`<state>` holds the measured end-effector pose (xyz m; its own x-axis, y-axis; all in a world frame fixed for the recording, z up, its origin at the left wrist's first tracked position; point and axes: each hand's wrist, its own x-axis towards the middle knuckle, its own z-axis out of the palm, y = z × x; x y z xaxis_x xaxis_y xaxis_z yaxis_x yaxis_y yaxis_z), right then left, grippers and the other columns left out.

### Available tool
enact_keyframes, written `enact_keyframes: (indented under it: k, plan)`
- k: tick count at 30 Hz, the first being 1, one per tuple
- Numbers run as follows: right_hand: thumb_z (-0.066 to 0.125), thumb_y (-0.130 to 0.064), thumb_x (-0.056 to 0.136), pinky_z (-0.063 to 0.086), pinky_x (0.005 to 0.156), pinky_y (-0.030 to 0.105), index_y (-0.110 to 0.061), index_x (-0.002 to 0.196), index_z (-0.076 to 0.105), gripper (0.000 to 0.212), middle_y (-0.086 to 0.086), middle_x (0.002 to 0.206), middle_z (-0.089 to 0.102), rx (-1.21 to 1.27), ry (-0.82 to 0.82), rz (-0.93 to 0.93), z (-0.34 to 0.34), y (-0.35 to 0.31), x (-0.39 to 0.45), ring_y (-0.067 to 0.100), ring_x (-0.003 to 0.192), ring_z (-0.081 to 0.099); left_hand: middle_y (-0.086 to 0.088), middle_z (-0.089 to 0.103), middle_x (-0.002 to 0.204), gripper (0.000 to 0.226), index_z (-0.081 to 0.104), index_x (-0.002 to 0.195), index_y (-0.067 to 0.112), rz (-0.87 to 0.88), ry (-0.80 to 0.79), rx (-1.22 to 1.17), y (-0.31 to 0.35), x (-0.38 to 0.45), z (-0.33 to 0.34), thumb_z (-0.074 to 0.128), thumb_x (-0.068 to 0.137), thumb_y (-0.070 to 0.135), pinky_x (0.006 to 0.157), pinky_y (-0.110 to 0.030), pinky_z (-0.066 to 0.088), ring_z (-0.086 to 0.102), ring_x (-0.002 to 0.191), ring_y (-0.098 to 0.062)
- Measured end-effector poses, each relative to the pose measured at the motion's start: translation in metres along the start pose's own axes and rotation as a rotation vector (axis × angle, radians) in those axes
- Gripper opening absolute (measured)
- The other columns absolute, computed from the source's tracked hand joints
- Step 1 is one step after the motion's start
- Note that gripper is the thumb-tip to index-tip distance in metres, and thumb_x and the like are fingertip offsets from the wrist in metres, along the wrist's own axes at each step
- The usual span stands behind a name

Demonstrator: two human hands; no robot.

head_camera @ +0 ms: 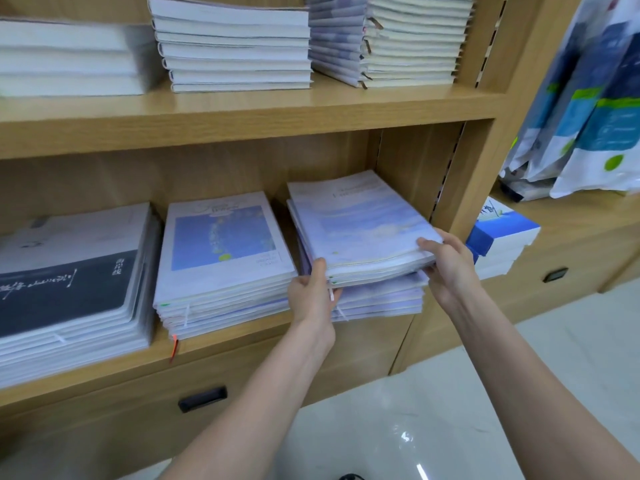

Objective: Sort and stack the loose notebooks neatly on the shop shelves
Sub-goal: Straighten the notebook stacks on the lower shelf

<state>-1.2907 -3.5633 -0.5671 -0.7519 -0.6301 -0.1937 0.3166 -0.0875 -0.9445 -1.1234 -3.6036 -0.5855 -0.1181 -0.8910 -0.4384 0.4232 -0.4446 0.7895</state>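
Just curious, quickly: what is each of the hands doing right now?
Left hand: grips the near left corner of the top bundle of notebooks.
Right hand: grips the bundle's near right corner.

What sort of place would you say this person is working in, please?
Most likely a stationery or book shop: wooden display shelves hold many stacks of wrapped notebooks, and packaged goods stand on the next unit. Both hands grip the pale blue stack.

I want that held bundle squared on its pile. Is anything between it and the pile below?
Nothing visible. The left hand and right hand grip the skewed top bundle, which already rests on the lower pile.
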Motion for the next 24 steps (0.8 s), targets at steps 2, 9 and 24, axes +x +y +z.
enact_keyframes:
  k: [2,9,24]
  plan:
    - [0.058,0.002,0.087,0.049,0.072,0.027,-0.007,0.122,0.053,0.037,0.012,0.110,0.060,-0.001,-0.015,0.018,-0.001,0.003,0.003,0.017,0.082,0.059,-0.014,0.055,0.091,0.023,0.045,0.085,0.008,-0.001,-0.018,0.129,0.000,0.005,-0.003,0.059,0.090,0.026,0.075,-0.030,0.054,0.057,0.082,-0.025]
    - [0.056,-0.009,0.091,0.046,0.058,0.027,-0.008,0.122,0.049,0.032,0.005,0.095,0.059,-0.208,-0.038,0.015,-0.010,0.021,0.011,0.017,0.076,0.057,-0.008,0.072,0.086,0.028,0.070,0.085,0.010,0.545,-0.116,1.104,0.009,0.003,-0.056,0.046,0.097,0.021,0.079,-0.031,0.048,0.066,0.084,-0.019]
    - [0.063,-0.041,0.086,0.039,0.087,0.033,-0.005,0.137,0.039,0.067,0.009,0.128,0.049,-0.599,-0.056,-0.081,-0.022,0.031,0.005,0.024,0.110,0.049,0.009,0.050,0.118,0.056,0.041,0.139,0.007,0.370,-0.428,0.941,-0.007,0.015,-0.064,0.040,0.088,-0.015,0.097,-0.018,0.036,0.048,0.123,-0.012]
